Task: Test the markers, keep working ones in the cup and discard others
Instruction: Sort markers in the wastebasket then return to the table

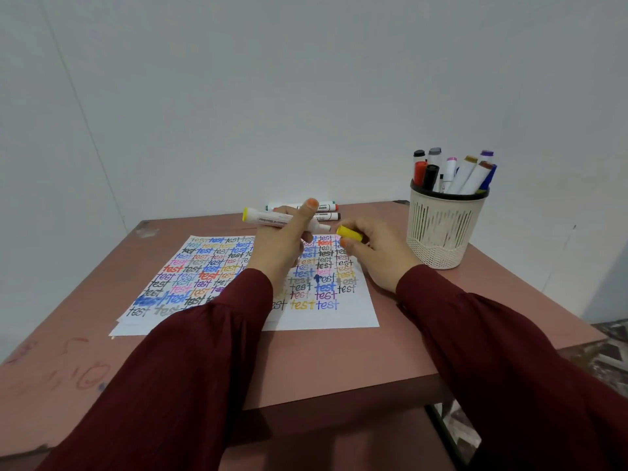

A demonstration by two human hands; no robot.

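The left hand (283,243) sits just above the centre of the frame, its grip clamped round the white barrel of a yellow marker (268,219), fingers curled under it and the thumb raised on top. The marker lies nearly level, its yellow end to the left and its bare tip to the right. Just right of that tip, with a small gap between, the right hand (377,256) pinches the yellow cap (350,232) in a closed grip of thumb and fingers. Both hands hover over the far part of a paper (326,317) covered with the word "test" in many colours.

Behind the hands, by the far edge of the bench (339,362) and close to the wall (306,96), lie a few loose markers (326,207). The cup (441,229), a slotted cream holder, stands upright at the right of the frame near the bench's far right corner, well apart from the paper and full of capped markers (465,175). Bare bench lies between the right hand and the cup and along the near edge, where the dark red sleeves (176,368) cross it.
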